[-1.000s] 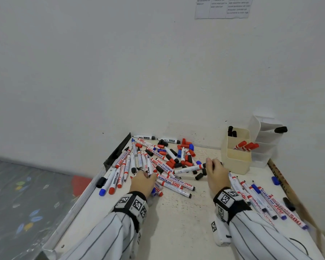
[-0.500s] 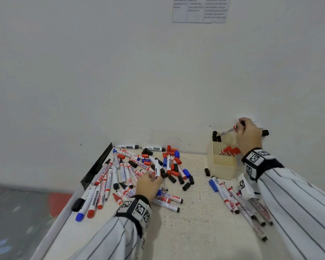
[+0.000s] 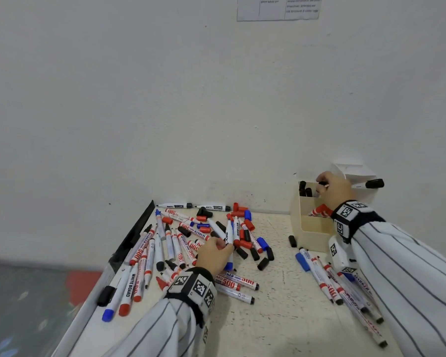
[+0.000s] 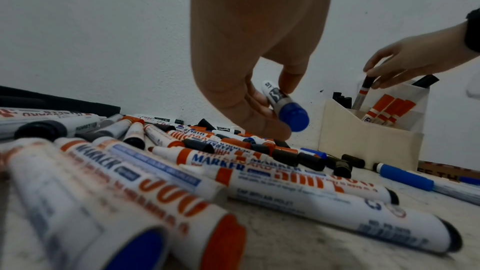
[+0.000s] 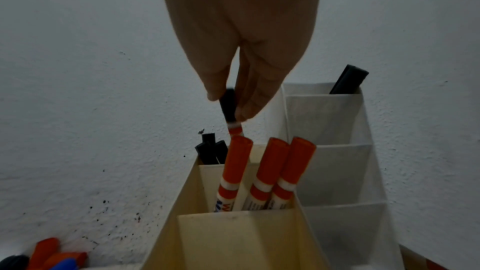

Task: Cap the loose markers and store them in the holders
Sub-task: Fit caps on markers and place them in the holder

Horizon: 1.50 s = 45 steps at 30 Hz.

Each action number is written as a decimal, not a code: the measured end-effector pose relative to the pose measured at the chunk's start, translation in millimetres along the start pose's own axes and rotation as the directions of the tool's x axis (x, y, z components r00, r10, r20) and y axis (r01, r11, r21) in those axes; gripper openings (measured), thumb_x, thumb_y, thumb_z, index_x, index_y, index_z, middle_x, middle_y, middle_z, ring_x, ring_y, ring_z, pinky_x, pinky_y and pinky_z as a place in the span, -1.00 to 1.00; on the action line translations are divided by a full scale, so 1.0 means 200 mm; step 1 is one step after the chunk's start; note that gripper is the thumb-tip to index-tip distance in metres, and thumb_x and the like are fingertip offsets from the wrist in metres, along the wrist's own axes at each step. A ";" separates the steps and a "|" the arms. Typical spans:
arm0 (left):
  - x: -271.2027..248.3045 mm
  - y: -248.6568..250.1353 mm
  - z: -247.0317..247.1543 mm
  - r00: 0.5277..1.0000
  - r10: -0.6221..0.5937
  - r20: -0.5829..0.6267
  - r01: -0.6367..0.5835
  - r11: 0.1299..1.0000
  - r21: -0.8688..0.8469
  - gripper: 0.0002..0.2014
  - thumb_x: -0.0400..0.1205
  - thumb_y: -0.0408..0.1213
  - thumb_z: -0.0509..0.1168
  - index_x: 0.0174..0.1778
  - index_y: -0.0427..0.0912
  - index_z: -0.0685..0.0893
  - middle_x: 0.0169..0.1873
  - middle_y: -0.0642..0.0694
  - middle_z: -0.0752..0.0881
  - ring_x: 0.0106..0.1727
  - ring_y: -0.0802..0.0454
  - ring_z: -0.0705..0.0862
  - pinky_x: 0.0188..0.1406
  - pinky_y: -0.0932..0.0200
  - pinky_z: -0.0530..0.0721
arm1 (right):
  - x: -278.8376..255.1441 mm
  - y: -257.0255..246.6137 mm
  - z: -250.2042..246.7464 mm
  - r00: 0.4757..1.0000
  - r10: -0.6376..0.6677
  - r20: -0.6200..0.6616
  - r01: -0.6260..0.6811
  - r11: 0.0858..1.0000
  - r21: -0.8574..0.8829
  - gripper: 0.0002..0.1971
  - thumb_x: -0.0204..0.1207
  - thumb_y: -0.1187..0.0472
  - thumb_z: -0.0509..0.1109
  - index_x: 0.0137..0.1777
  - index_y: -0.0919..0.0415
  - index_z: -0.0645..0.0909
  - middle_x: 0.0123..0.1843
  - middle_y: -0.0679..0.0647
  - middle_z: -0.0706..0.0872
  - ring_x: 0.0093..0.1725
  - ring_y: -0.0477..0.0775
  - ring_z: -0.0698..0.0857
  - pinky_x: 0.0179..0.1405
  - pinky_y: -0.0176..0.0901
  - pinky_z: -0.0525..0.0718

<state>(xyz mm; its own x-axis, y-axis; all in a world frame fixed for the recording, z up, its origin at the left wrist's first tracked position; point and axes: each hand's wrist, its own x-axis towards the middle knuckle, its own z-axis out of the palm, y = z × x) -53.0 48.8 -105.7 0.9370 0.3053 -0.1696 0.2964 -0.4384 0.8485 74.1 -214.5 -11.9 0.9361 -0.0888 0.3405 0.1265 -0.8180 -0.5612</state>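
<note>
Your right hand (image 5: 241,52) now pinches a black-capped marker (image 5: 230,110) over the cream holder (image 5: 233,239) | your left hand (image 4: 249,52) has lifted a blue-ended marker (image 4: 285,108) off the bench (image 3: 276,315) pile.

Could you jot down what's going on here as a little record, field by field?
left hand: pinches a blue-ended marker above the pile
right hand: holds a black-capped marker over the cream holder
cream holder: three red-capped markers in the middle slot, black ones behind
white holder: one black marker
table: loose markers and caps
</note>
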 end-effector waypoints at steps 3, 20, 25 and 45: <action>0.00 0.00 0.01 1.000 0.000 0.017 -0.001 1.000 0.022 -0.80 0.62 -0.13 0.26 0.07 -0.15 0.57 -0.09 -0.05 0.64 -0.16 0.11 0.61 -0.21 0.30 0.58 | -0.02 0.01 0.01 0.985 0.023 0.170 -0.008 0.996 -0.088 -0.66 0.63 0.38 0.13 0.38 0.35 0.47 0.27 0.36 0.61 0.23 0.31 0.58 0.18 -0.08 0.50; -0.23 0.09 0.14 0.994 0.014 0.110 -0.021 0.998 0.067 -0.81 0.63 -0.13 0.26 0.06 -0.15 0.55 -0.12 -0.06 0.64 -0.22 0.07 0.63 -0.11 0.14 0.70 | -0.67 -0.04 -0.31 0.656 -0.165 0.736 0.309 0.949 -0.063 -0.88 0.55 0.21 0.34 0.04 0.12 0.65 -0.22 -0.25 0.60 -0.24 -0.28 0.57 -0.26 -0.55 0.48; -0.32 0.05 0.17 0.995 0.011 0.098 -0.019 0.996 0.083 -0.86 0.63 -0.15 0.25 -0.08 -0.15 0.53 -0.15 -0.11 0.63 -0.31 0.10 0.57 -0.40 0.28 0.56 | -1.06 0.13 -0.20 0.216 0.078 0.973 0.387 0.909 -0.158 -0.73 0.24 0.00 0.60 -0.11 -0.15 0.61 -0.15 -0.19 0.68 -0.13 -0.11 0.62 0.06 -0.10 0.64; -0.46 0.05 0.17 0.988 -0.059 0.140 0.063 0.998 -0.024 -0.83 0.62 -0.20 0.26 0.05 -0.20 0.53 0.01 -0.23 0.65 -0.20 -0.09 0.69 -0.36 0.13 0.75 | -1.37 0.27 -0.33 0.206 0.021 0.978 0.377 0.921 -0.099 -0.70 0.33 0.21 0.56 0.04 0.10 0.62 -0.32 -0.20 0.54 -0.38 -0.31 0.53 -0.23 -0.40 0.47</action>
<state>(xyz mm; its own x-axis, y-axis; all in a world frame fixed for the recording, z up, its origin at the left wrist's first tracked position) -130.2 -13.0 -99.0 0.9346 0.2096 -0.2875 0.3501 -0.3975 0.8482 -197.8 -271.7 -87.1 0.5169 0.5206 -0.6796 0.4372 -0.8431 -0.3132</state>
